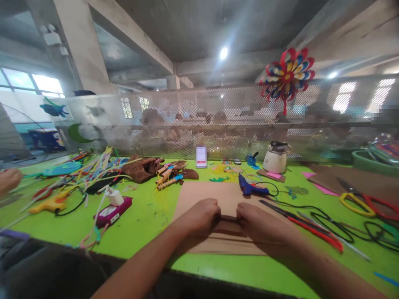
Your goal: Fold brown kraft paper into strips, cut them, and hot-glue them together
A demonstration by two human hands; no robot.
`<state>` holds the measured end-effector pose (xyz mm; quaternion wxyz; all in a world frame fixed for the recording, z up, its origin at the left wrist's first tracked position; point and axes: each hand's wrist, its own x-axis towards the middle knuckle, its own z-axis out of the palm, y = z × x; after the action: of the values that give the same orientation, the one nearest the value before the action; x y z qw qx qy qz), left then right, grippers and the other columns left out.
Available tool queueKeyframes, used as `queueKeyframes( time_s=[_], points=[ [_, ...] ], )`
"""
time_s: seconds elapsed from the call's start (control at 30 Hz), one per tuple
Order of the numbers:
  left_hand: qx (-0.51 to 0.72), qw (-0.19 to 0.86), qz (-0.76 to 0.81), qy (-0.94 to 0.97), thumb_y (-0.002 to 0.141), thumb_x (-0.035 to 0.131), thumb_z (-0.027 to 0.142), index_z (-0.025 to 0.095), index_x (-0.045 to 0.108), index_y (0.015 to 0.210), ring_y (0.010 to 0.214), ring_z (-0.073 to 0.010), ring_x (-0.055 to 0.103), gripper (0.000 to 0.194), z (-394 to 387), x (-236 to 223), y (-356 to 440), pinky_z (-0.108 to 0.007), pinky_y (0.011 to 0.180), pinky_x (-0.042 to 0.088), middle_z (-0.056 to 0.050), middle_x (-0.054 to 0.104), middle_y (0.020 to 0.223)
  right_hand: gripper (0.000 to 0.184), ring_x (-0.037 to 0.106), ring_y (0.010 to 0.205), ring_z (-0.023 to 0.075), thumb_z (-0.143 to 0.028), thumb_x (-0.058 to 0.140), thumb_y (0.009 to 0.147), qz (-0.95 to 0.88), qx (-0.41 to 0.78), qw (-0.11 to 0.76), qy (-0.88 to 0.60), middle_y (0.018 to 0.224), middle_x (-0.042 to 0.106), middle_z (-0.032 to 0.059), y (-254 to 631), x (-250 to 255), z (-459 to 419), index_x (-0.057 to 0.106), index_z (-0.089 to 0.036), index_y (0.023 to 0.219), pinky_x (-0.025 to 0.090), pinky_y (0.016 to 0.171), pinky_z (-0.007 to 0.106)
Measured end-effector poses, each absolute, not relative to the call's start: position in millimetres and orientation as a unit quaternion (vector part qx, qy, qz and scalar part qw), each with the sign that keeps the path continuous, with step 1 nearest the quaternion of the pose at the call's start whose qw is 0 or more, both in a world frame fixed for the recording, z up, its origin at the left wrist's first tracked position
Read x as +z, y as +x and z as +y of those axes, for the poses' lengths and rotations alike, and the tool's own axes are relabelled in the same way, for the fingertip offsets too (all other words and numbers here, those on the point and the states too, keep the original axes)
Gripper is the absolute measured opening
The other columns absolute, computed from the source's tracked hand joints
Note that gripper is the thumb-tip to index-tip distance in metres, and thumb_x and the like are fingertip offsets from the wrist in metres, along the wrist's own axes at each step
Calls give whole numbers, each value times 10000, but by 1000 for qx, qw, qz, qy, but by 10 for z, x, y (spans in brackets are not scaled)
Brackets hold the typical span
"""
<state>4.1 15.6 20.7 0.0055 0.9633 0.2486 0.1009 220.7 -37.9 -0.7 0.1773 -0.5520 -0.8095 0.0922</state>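
We see a dim ceiling (193,25), glare from a lamp (223,53) and bright windows (50,85), blur beyond the mesh (190,101), stretched edges, and shadows across the card (202,192).

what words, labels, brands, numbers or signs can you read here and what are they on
No text can be read with certainty.
Upright screen at the back: blurred; only a pale face with a red band shows.
Purple power strip: any markings too small to read.
Dark blue box at far left: blurred.
Brown sheet: no lettering visible.
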Motion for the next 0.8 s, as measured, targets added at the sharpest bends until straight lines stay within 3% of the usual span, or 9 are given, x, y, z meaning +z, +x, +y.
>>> queueKeyframes(
  time_s=[0.43, 0.63, 0.8],
  points=[
    [94, -1, 231, 968, 706, 557, 140, 174, 631, 720, 647, -146, 503, 83, 224, 188, 57, -242, 607, 383, -36, 559, 716, 144, 534, 766, 157, -186, 476, 848, -841, 59, 119, -524, 853, 595, 50, 2341, 22, -343, 610, -177, 796, 337, 680, 255],
    [73, -23, 226, 971, 758, 528, 153, 163, 642, 694, 661, -159, 514, 131, 232, 221, 92, -257, 613, 387, -48, 555, 700, 147, 510, 709, 150, -180, 457, 861, -843, 19, 116, -525, 816, 584, 47, 2327, 51, -399, 590, -168, 800, 307, 632, 269],
    [90, -41, 244, 965, 803, 502, 197, 161, 640, 733, 687, -174, 517, 159, 175, 237, 93, -280, 628, 385, -60, 563, 732, 117, 486, 719, 157, -117, 503, 793, -860, -7, 122, -495, 786, 564, 50, 2220, 147, -457, 598, -166, 748, 310, 656, 279]
  ],
)
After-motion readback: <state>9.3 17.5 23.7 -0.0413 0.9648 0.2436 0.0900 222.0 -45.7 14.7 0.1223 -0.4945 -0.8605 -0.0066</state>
